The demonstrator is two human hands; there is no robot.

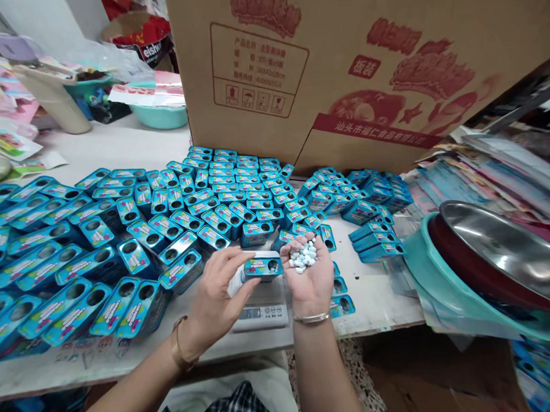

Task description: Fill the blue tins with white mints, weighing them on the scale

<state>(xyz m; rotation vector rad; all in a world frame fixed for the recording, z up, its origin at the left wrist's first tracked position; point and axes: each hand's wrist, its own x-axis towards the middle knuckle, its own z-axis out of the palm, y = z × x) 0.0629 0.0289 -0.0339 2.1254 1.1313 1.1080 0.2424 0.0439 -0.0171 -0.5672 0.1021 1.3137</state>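
A small blue candy tin with a round hole in its upper face is between the thumb and fingers of my left hand. It is over the white digital scale; I cannot tell whether it rests on the plate. The scale's display is lit. Beside the tin, my right hand is turned palm up, its fingers curled into a cup around a small heap of pale blue and white candies. Some of the tin's far side is hidden.
Rows of similar blue tins cover the table's left and middle. More tins stand at the right. A large cardboard box rises behind them. Turquoise basins and a steel bowl are stacked at the right edge, near layered printed sheets.
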